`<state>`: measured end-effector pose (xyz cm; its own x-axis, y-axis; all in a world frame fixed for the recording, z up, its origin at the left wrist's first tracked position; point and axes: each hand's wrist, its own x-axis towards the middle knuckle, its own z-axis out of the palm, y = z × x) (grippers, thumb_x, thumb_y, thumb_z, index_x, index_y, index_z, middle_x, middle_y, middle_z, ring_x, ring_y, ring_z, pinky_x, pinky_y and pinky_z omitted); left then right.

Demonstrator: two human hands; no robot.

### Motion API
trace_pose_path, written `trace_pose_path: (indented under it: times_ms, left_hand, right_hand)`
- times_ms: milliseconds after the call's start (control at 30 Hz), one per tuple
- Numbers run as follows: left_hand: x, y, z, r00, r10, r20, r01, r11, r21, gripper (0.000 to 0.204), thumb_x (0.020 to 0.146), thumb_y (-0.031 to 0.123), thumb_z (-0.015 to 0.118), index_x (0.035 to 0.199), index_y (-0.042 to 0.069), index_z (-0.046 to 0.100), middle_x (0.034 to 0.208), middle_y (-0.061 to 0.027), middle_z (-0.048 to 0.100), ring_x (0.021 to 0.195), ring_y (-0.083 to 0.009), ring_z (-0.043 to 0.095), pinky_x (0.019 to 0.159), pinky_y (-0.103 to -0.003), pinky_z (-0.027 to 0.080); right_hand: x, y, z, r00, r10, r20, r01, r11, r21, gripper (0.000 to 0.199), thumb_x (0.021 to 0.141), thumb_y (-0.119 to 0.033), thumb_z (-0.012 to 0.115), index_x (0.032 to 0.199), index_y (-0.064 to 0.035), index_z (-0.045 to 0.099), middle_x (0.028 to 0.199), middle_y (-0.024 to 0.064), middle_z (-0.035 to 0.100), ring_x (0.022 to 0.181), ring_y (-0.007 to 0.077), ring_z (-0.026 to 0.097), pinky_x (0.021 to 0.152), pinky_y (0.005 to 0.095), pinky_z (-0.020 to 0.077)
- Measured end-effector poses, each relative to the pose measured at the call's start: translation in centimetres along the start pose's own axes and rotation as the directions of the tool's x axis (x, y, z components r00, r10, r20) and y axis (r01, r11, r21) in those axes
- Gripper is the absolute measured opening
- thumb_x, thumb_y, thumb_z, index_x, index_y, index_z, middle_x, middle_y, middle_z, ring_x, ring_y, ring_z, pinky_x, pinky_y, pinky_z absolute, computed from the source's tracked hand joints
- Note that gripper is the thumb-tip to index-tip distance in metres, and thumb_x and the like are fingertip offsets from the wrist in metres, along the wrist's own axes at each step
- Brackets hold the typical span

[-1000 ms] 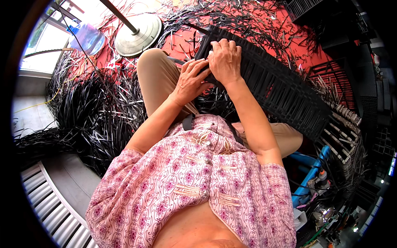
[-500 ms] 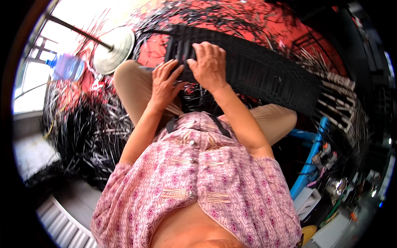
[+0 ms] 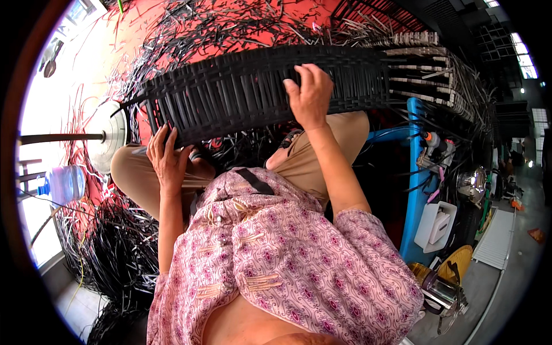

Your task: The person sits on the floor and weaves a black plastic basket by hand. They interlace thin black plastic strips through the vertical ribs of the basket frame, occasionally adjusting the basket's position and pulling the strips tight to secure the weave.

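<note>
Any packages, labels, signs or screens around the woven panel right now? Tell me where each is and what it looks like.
Clear plastic water jug: far left near the window, lying on its side, bluish tint, blue cap.
White plastic box: right, against the blue frame, rectangular, open-topped.
No readable labels, signs or screens in view.

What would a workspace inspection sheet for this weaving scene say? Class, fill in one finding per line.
Surface: red floor, strewn with strip offcuts.
Job's things: black woven panel across the lap.
Clutter: loose black strips; water bottle; round fan base.
Grippers: left hand grips the panel's lower edge; right hand lies on its top.
Cables: nothing seen.
Surroundings: blue frame, white tub at right.
</note>
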<state>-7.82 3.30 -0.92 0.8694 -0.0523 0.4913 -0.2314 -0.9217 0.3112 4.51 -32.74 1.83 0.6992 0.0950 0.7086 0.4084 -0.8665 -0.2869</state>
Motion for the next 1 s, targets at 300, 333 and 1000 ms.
trace_pose_path:
  times_ms: [300, 333, 1000]
  left_hand:
    - [0.2, -0.1, 0.4, 1.000, 0.019, -0.004, -0.019, 1.000, 0.016, 0.062, 0.076, 0.020, 0.080, 0.133, 0.008, 0.059, 0.141, -0.0123, 0.053, 0.132, -0.0312, 0.046, 0.111, -0.045, 0.030]
    - [0.1, -0.1, 0.3, 1.000, 0.020, -0.001, -0.020, 1.000, 0.020, 0.062, 0.076, 0.020, 0.080, 0.133, 0.008, 0.059, 0.141, -0.0125, 0.052, 0.132, -0.0314, 0.046, 0.111, -0.045, 0.030]
    - [0.5, 0.4, -0.1, 0.998, -0.051, 0.043, 0.049, 0.998, 0.045, 0.058, 0.076, 0.023, 0.079, 0.129, 0.007, 0.062, 0.140, -0.0122, 0.053, 0.131, -0.0321, 0.046, 0.112, -0.045, 0.030]
  right_hand:
    - [0.6, 7.7, -2.2, 0.995, 0.102, 0.018, -0.099, 0.988, -0.120, 0.039, 0.089, -0.037, 0.067, 0.107, -0.0030, 0.062, 0.115, 0.0164, 0.055, 0.108, 0.0359, 0.054, 0.092, 0.0470, 0.0432]
    - [0.6, 8.1, -2.6, 0.993, 0.109, 0.045, -0.108, 0.993, -0.039, 0.039, 0.089, -0.037, 0.067, 0.107, -0.0032, 0.062, 0.116, 0.0163, 0.056, 0.109, 0.0357, 0.055, 0.093, 0.0463, 0.0437]
    - [1.0, 12.2, -9.7, 0.951, 0.131, 0.282, -0.191, 0.961, 0.199, 0.030, 0.086, -0.025, 0.069, 0.109, -0.0062, 0.069, 0.115, 0.0099, 0.064, 0.107, 0.0291, 0.061, 0.094, 0.0382, 0.0476]
